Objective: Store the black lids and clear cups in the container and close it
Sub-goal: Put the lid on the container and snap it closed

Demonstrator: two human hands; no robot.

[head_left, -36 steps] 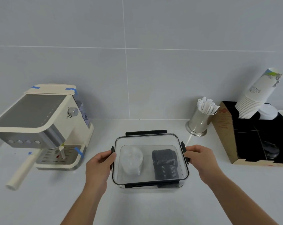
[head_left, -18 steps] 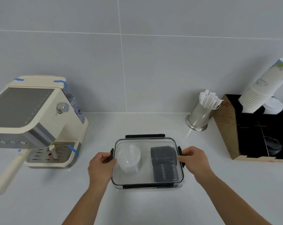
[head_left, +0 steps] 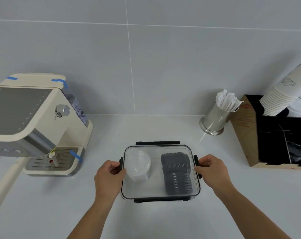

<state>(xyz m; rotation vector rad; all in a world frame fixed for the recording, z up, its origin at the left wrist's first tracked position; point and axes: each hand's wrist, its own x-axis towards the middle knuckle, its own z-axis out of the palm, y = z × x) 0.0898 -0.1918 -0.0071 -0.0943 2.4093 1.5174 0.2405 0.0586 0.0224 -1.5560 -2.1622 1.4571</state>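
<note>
Container (head_left: 161,192), low in the frame's centre, is flanked: left hand (head_left: 108,176) is clamped on its left latch (head_left: 120,163), right hand (head_left: 212,170) on the right latch (head_left: 196,161).

Soft, even light is filling the scene, seeming to come from above, and leaving only faint shadows under the coffee machine (head_left: 34,121) at left. A thin bright streak is glinting on the counter (head_left: 163,128) just near the steel cup (head_left: 215,118). The wide lens is bending the wall's tile lines and stretching things at the left and right edges, where detail is softening slightly
</note>
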